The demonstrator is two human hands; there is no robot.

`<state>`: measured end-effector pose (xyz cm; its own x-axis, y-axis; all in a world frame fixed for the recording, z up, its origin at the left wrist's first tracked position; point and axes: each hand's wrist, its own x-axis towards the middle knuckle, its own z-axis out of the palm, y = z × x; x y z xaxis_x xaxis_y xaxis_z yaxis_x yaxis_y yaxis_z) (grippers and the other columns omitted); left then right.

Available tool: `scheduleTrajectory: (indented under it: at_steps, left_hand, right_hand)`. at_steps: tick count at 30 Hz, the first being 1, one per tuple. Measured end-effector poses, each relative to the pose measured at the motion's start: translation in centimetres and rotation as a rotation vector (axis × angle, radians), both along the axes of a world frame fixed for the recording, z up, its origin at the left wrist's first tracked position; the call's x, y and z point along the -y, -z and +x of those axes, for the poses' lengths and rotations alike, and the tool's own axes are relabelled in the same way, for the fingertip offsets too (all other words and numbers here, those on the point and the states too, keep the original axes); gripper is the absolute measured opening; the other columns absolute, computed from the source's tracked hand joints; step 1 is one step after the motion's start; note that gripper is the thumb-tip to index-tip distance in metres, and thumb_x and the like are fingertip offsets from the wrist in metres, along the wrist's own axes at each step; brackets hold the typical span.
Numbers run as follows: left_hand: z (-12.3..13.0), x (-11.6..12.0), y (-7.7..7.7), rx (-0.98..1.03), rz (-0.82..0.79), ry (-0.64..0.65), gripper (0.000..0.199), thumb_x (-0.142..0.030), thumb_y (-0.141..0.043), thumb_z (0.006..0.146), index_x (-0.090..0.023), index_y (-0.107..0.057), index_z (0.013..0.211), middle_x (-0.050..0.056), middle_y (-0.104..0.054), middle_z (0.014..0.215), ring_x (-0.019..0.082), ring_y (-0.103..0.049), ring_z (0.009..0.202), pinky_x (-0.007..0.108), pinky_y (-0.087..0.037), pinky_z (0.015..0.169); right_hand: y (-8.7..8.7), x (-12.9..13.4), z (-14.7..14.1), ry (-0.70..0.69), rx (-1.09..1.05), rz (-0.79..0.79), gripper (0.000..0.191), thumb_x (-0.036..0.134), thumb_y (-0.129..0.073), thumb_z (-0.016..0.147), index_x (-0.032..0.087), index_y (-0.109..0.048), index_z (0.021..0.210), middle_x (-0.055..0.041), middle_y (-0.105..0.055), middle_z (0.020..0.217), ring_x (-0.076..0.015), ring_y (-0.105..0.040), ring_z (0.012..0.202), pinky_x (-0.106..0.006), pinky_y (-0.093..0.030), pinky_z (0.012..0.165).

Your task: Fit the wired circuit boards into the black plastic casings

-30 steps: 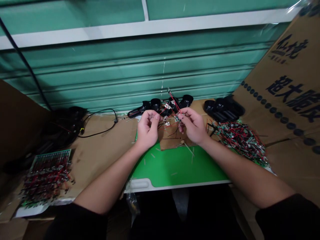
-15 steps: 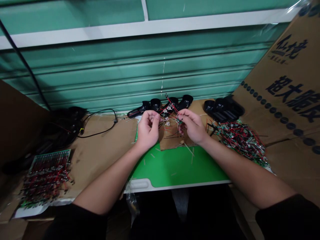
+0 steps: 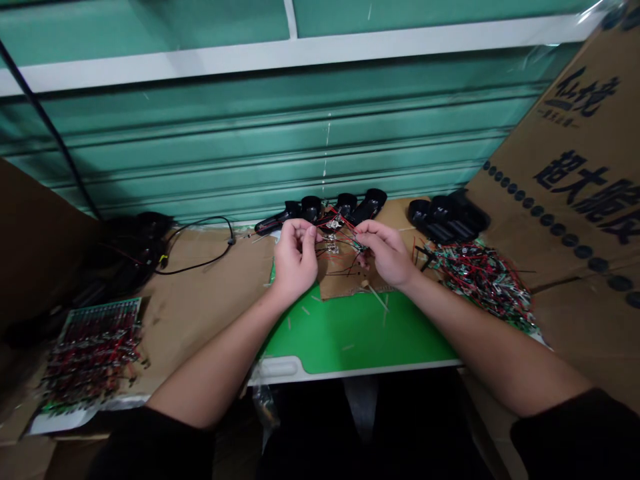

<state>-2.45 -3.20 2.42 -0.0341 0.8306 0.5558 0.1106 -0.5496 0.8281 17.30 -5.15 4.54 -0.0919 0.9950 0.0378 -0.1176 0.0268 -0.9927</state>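
My left hand (image 3: 299, 255) and my right hand (image 3: 384, 250) face each other above a piece of cardboard (image 3: 340, 287) on the green board. Red and black wires with small metal parts (image 3: 332, 245) stretch between them. The left thumb and forefinger pinch one side of these wires. On the other side, my right fingertips close on a wired circuit board (image 3: 361, 247), only a bit of its green showing. Just behind the hands stand several glossy black plastic housings (image 3: 347, 203).
A heap of wired circuit boards (image 3: 483, 283) lies at the right, below more black housings (image 3: 445, 217). Rows of wired boards (image 3: 95, 353) lie at the left. A black cable (image 3: 200, 270) curls over the cardboard. A printed carton (image 3: 575, 173) stands at right; green shutter panels (image 3: 250, 147) rise behind.
The wires and small metal parts between my hands have swung lower, and the red strands that stuck up now lie flatter. Both hands keep nearly the same place and their pinch.
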Motion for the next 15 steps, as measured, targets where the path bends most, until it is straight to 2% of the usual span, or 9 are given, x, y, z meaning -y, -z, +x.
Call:
scheduleTrajectory:
  at_steps: [8, 15]
  left_hand:
    - [-0.05, -0.15, 0.15, 0.046, -0.005, 0.012, 0.035, -0.054, -0.064, 0.109, -0.02, -0.059, 0.108, 0.004, -0.071, 0.088, 0.014, -0.067, 0.08, 0.027, -0.05, 0.075]
    - [-0.04, 0.1, -0.13, 0.026, 0.012, 0.012, 0.036, -0.055, -0.064, 0.108, -0.02, -0.058, 0.107, 0.004, -0.072, 0.088, 0.013, -0.066, 0.078, 0.027, -0.049, 0.072]
  right_hand:
    - [-0.03, -0.06, 0.04, 0.036, 0.015, 0.013, 0.042, 0.053, -0.074, 0.077, 0.019, -0.055, 0.09, 0.004, -0.048, 0.065, -0.0073, -0.048, 0.047, -0.022, -0.037, 0.041]
    - [-0.09, -0.16, 0.25, 0.107, -0.033, 0.034, 0.043, 0.055, -0.073, 0.079, 0.02, -0.052, 0.093, 0.0041, -0.049, 0.067, -0.0068, -0.048, 0.045, -0.021, -0.031, 0.04]
